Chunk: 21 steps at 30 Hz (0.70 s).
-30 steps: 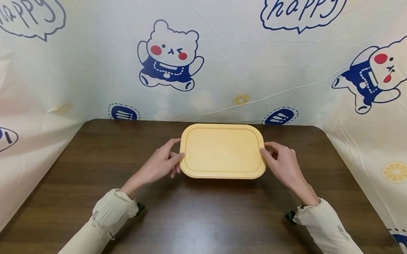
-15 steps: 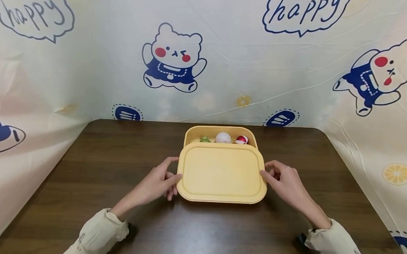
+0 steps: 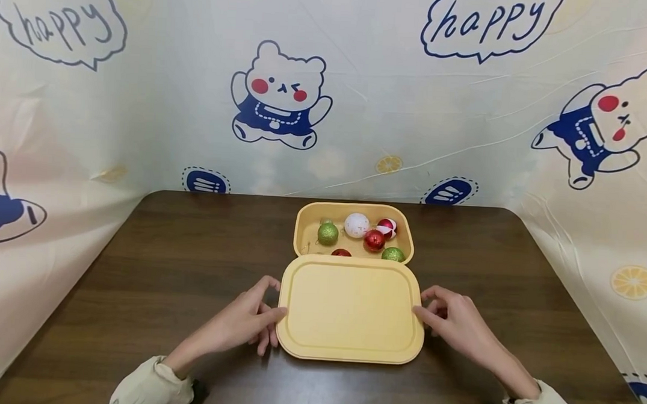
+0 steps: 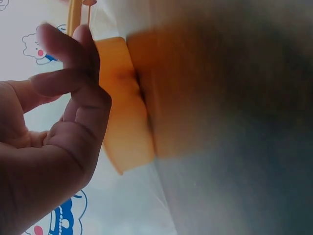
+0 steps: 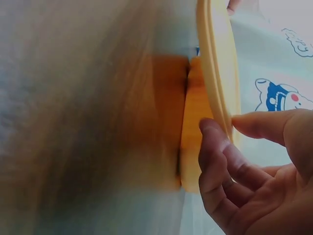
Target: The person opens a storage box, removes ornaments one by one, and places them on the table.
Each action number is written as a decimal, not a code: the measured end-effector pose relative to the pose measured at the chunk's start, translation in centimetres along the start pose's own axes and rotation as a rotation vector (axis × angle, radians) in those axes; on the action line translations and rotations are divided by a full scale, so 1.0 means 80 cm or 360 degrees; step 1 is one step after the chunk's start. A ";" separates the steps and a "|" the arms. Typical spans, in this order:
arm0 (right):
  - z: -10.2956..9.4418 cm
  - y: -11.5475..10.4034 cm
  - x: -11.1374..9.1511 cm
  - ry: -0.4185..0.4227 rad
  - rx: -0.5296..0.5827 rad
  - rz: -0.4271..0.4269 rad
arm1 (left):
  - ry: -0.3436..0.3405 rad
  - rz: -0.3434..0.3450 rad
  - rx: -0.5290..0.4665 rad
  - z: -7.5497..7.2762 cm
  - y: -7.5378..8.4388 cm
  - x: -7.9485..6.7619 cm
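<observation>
A pale yellow lid (image 3: 351,308) with rounded corners is held level in front of the matching yellow box (image 3: 299,231). My left hand (image 3: 245,322) pinches its left edge between thumb and fingers. At the opposite edge, my right hand (image 3: 461,322) does the same; the right wrist view shows the thumb on top of the lid (image 5: 220,63) and fingers beneath. Inside the box lie a white ball (image 3: 357,225), a green glitter ball (image 3: 328,233), a red ball (image 3: 374,241) and several other baubles. The lid hides the box's near rim.
Both box and lid are over a dark brown wooden table (image 3: 202,239). Behind it and on both sides hangs a pale curtain (image 3: 371,95) printed with bears and lemon slices.
Both hands have lifted the lid off the box and drawn it toward me. The box stays at the back, its baubles now exposed.
</observation>
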State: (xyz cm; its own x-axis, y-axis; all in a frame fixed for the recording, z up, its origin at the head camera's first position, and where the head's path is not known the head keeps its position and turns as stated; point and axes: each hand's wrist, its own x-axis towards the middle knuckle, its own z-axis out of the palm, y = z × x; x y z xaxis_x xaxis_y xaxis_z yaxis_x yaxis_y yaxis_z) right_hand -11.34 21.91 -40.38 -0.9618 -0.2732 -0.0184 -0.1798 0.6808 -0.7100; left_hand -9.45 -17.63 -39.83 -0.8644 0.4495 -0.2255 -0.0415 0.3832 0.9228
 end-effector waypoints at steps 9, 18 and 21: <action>0.003 0.014 -0.015 -0.0282 0.0076 -0.0138 | -0.0198 -0.0017 -0.0041 0.008 -0.012 -0.013; 0.003 0.021 0.008 -0.0382 0.0068 -0.0043 | -0.0168 -0.0071 0.0135 0.003 -0.012 0.003; 0.002 0.022 0.014 -0.0369 0.0034 -0.0040 | -0.0157 -0.0055 0.0243 0.003 -0.010 0.009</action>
State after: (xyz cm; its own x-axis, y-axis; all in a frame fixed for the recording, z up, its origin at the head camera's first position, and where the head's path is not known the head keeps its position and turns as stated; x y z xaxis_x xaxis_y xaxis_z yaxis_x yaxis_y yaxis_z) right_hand -12.70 22.72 -41.76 -0.8836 -0.4401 -0.1601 -0.1961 0.6582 -0.7269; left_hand -9.94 -17.39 -40.80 -0.8102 0.5077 -0.2928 0.0126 0.5145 0.8574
